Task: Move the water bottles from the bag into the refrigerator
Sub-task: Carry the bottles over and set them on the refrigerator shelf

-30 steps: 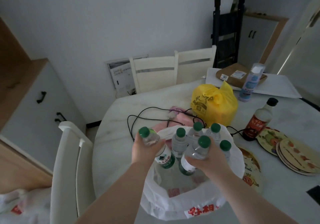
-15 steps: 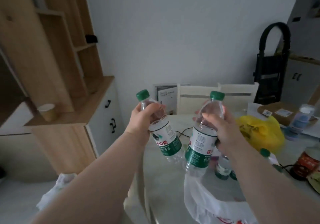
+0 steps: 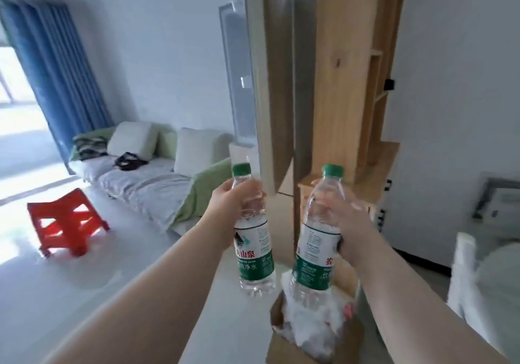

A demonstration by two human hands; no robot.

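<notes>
Out in front of the chest, both arms reach forward, each hand carrying one water bottle upright by its upper half. The left hand [image 3: 230, 209] wraps its grip around the clear shoulder of the left bottle [image 3: 253, 231], fingers curled tight on the plastic just below the green cap. The right hand [image 3: 349, 223] closes its grip on the right bottle [image 3: 316, 237] from the far side, thumb and fingers pressed on the clear part above the green and white label. The two bottles hang side by side, near each other but apart, both tilted slightly. Below the right bottle stands an open cardboard box [image 3: 284, 344] with crumpled white plastic inside. Behind the hands rises a light wooden cabinet [image 3: 340, 82] with shelves. To the left a sofa [image 3: 146, 178] with pale cushions stands against the wall, a red stool [image 3: 66, 220] on the floor before it, and blue curtains [image 3: 64, 68] beside a bright window. A white chair [image 3: 467, 279] shows at the right edge.
</notes>
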